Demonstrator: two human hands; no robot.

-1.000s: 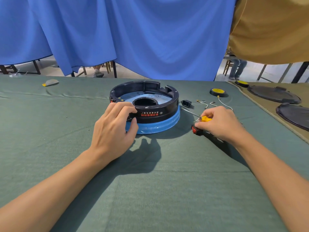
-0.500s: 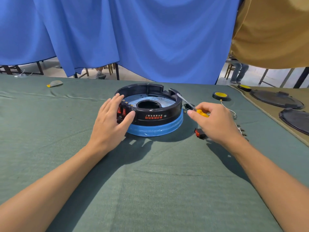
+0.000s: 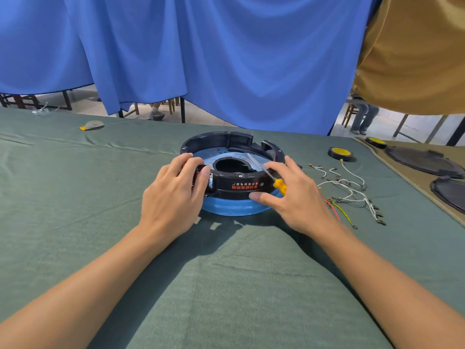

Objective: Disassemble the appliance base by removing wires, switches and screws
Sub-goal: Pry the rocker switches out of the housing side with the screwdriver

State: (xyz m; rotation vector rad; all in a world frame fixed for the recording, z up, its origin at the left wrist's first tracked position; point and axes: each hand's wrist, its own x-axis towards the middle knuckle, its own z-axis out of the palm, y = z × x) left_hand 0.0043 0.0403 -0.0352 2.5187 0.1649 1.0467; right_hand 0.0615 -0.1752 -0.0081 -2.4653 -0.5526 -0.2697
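Note:
The round appliance base (image 3: pixel 234 144), black on top with a blue lower ring, sits on the green cloth at the centre. My left hand (image 3: pixel 173 195) grips its near-left rim, fingers curled over the edge by the red parts. My right hand (image 3: pixel 294 197) holds a small screwdriver with a yellow handle (image 3: pixel 280 185); its metal shaft points up-left over the inside of the base, and the thumb presses the blue ring. Loose white, red and yellow-green wires (image 3: pixel 349 195) lie on the cloth to the right.
A black-and-yellow round part (image 3: pixel 340 153) lies at the right rear, another (image 3: pixel 376 142) beyond it. Black plates (image 3: pixel 422 159) rest on a tan mat at the far right. A small grey-yellow piece (image 3: pixel 91 125) lies at the far left. Blue curtain hangs behind.
My right hand carried the screwdriver from the cloth at the right to the base, over its near-right rim. My left hand shifted along the left rim.

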